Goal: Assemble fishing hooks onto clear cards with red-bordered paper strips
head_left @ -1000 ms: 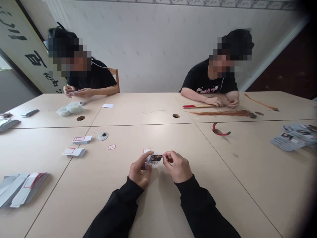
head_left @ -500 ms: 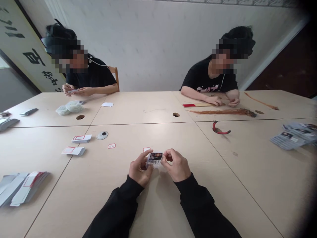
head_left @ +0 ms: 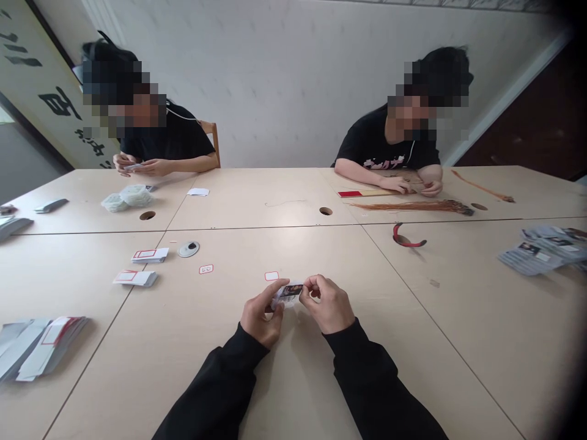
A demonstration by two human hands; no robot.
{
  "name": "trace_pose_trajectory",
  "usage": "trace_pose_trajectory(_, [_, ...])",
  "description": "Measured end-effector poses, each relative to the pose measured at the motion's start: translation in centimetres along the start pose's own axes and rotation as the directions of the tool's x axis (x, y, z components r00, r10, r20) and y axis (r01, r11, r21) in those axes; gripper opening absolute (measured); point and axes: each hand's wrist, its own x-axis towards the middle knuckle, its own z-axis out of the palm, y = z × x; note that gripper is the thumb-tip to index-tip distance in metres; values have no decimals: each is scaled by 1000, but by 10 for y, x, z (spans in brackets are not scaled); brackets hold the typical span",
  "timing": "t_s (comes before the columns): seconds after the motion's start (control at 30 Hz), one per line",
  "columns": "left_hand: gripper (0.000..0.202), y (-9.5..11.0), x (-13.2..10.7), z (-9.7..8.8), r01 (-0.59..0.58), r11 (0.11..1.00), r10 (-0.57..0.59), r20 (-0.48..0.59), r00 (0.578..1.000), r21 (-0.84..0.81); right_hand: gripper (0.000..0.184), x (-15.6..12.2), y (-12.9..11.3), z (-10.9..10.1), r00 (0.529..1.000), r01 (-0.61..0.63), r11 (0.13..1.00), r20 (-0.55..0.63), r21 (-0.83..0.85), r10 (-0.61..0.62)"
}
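Observation:
Both my hands meet over the near middle of the beige table [head_left: 293,373]. My left hand [head_left: 260,316] pinches the left end of a small clear sleeve with a dark picture card [head_left: 288,292] in it. My right hand [head_left: 326,303] pinches the sleeve's right end with curled fingers. The card is held low, just above the tabletop. A small red-bordered label [head_left: 271,275] lies on the table just beyond my hands, and another label [head_left: 206,269] lies further left.
Small card stacks [head_left: 149,255] [head_left: 135,278] and a grey pile [head_left: 39,351] lie to the left. A pile of printed cards [head_left: 539,252] sits at right, a red curved tool [head_left: 407,239] beyond. Two people in black sit across, one beside clear sleeves [head_left: 126,198], one by brown strands [head_left: 413,207].
The card has tilted and sunk slightly toward the table between my fingers. My hands stay in the same spot. The view has shifted a little.

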Motion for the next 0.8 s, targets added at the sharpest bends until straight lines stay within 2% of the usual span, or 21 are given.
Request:
trace_pose_trajectory(0.23, [51, 3, 4, 1, 104, 990, -108, -43, 993, -91, 8, -1, -6, 1, 1000, 13, 1000, 19, -3, -13])
trace_pose_trajectory(0.4, [51, 2, 5, 2, 112, 985, -117, -33, 993, -129, 7, 1, -5, -1, 999, 11, 1000, -31, -6, -11])
trace_pose_trajectory(0.5, [51, 0, 3, 2, 85, 994, -87, -33, 996, -63, 11, 1, -2, 0, 999, 34, 999, -15, -12, -34])
trace_pose_trajectory(0.6, [50, -2, 1, 2, 7, 1000, -6, -30, 1000, 24, 14, 1, -2, -1, 1000, 24, 1000, 3, -18, -23])
trace_pose_trajectory(0.8, [50, -1, -1, 1, -103, 987, 104, 1, 995, 125, 6, 4, -4, -6, 997, -26, 994, 65, -101, 33])
